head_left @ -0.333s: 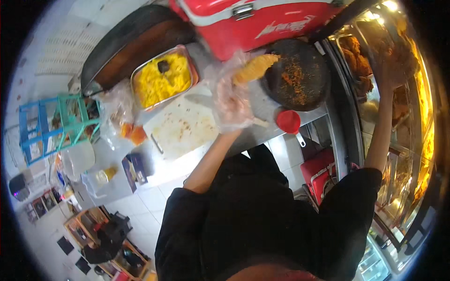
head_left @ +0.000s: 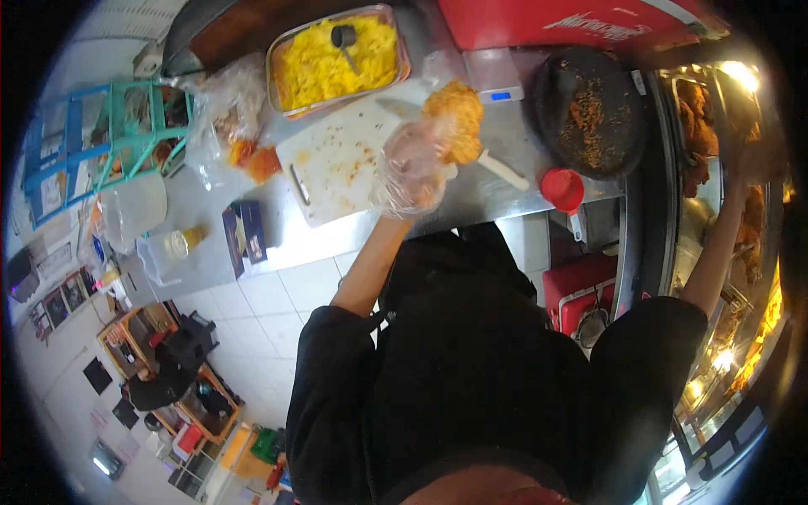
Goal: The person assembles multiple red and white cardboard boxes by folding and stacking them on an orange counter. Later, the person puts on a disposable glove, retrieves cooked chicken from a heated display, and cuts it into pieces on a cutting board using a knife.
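Observation:
My left hand (head_left: pixel 412 168), in a clear plastic glove, grips a golden piece of fried chicken (head_left: pixel 456 118) above the right end of a white cutting board (head_left: pixel 332 168). Under it lies a knife, its white handle (head_left: pixel 505 170) pointing right and its blade partly hidden. At the far right my right hand (head_left: pixel 753 162) reaches into a lit display case (head_left: pixel 669 210). That hand is smeared by motion, so its fingers cannot be made out. Pieces of fried chicken (head_left: pixel 695 126) lie in the case beside it.
A black stone mortar (head_left: pixel 589 109) with reddish crumbs stands right of a small scale (head_left: pixel 492 74). A red cup (head_left: pixel 562 188) sits at the counter's front edge. Behind are a tray of yellow food (head_left: pixel 337 63) and a red cooler (head_left: pixel 572 25). Teal baskets (head_left: pixel 139 135) stand at left.
My head view has shifted, so the counter sits further right and higher. The fried chicken in my left hand has turned its broad side into view. My right hand stays in the display case.

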A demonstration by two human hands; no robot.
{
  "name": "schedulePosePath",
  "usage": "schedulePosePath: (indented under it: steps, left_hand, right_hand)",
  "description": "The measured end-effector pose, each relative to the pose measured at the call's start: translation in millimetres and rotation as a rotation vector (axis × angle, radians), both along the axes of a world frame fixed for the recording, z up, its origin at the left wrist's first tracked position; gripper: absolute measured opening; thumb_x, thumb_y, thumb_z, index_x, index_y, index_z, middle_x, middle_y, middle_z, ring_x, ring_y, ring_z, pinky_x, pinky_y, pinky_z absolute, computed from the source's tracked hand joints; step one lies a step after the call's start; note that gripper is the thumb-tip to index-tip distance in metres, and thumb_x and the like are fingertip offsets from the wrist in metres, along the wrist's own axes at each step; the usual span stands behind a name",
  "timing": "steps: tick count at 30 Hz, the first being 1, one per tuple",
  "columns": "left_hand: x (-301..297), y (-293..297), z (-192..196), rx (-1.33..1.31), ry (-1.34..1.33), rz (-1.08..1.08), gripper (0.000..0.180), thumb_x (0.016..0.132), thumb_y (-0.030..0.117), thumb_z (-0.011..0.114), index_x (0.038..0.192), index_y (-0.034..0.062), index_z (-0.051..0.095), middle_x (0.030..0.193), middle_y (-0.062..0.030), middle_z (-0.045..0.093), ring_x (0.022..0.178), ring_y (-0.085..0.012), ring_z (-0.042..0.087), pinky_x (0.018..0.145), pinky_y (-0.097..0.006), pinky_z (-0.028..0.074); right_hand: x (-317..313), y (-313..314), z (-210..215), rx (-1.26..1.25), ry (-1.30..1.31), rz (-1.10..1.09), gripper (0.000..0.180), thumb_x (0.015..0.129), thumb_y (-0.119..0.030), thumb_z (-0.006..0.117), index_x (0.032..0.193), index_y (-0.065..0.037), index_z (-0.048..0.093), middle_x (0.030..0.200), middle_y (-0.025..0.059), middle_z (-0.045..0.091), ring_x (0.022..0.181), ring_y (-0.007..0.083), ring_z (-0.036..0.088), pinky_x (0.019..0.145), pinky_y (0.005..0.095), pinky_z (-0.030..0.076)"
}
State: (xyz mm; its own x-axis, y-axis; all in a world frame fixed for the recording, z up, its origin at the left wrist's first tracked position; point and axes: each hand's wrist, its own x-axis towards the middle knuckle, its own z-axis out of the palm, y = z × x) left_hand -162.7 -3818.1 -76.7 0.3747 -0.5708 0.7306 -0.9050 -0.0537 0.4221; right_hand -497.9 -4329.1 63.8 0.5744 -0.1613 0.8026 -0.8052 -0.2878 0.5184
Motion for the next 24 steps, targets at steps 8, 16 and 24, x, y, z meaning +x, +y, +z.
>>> schedulePosePath:
  steps: [8,16,24]
  left_hand:
    - [13.5,102.7,-93.1,-0.479,1.331,0.733,0.031,0.094,0.025,0.057,0.107,-0.0026,0.055,0.103,-0.012,0.062,0.086,-0.0206,0.063,0.068,-0.035,0.055]
    - [45.1,216.5,-109.9,0.689,1.302,0.84,0.048,0.082,0.042,0.07,0.106,0.0013,0.06,0.08,-0.0108,0.068,0.069,-0.0211,0.065,0.064,-0.033,0.051]
    - [67.2,184.9,-123.6,0.483,0.197,0.38,0.056,0.077,0.042,0.066,0.118,0.0047,0.055,0.108,-0.0207,0.057,0.101,-0.0371,0.054,0.078,-0.046,0.048]
  right_hand:
    - [167.4,328.4,-136.5,1.493,0.182,0.552,0.064,0.08,-0.023,0.068,0.136,-0.014,0.04,0.115,0.014,0.059,0.099,0.0369,0.059,0.087,0.0466,0.047]
    - [196.2,391.5,-259.3,1.296,0.568,0.25,0.082,0.071,-0.019,0.071,0.142,-0.023,0.031,0.111,0.0154,0.057,0.103,0.0313,0.058,0.078,0.0471,0.048]
    - [192.8,431.6,-230.5,1.532,0.365,0.298,0.047,0.088,-0.023,0.056,0.133,-0.02,0.041,0.089,0.02,0.062,0.081,0.0408,0.064,0.066,0.0519,0.05]
